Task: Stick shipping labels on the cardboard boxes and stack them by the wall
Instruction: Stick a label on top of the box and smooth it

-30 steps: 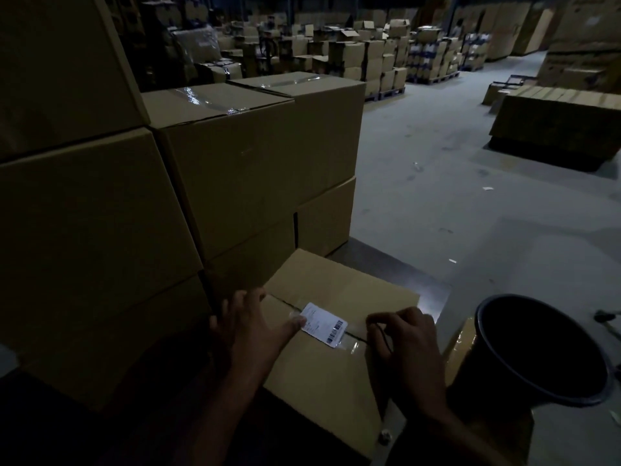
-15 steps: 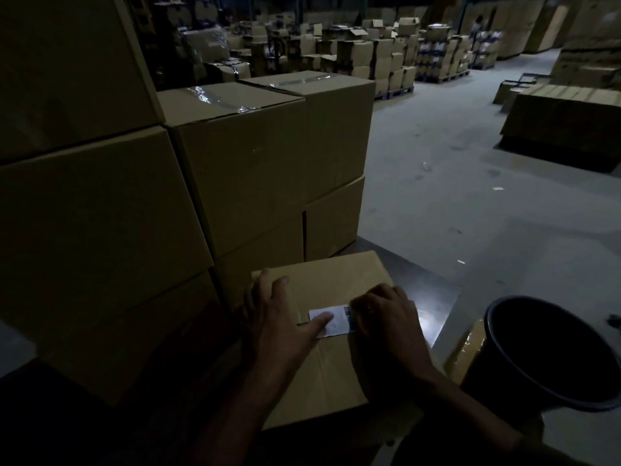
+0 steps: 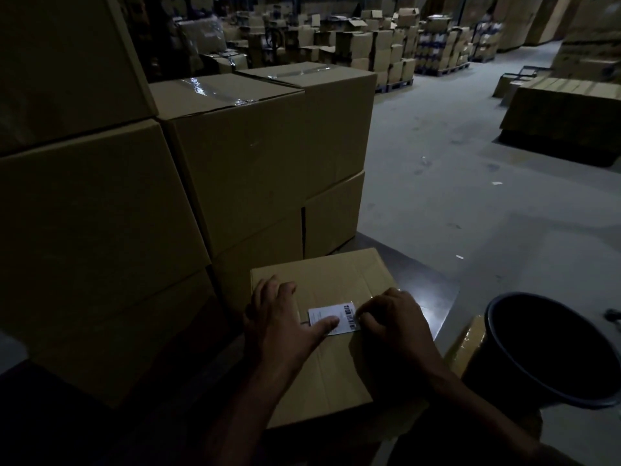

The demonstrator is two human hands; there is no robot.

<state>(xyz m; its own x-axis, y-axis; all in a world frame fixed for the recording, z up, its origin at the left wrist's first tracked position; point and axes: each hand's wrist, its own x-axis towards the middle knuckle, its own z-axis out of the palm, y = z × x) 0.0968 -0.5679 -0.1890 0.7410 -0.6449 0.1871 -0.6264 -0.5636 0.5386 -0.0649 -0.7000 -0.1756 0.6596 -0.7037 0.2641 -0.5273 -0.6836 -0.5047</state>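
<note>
White barcode label (image 3: 334, 317) flat on box (image 3: 336, 274); left hand (image 3: 282, 322) spread pressing, right hand (image 3: 391, 322) curled at edge, grip unclear

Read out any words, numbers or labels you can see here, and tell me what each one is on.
No text can be read.
Shipping label on the cardboard box: barcodes and faint print, too small and blurred to read.
Stacked boxes: no print seen.
Black bucket: no markings seen.

Black bucket (image 3: 551, 351) lower right; grey concrete floor (image 3: 453, 183) beyond.
</note>
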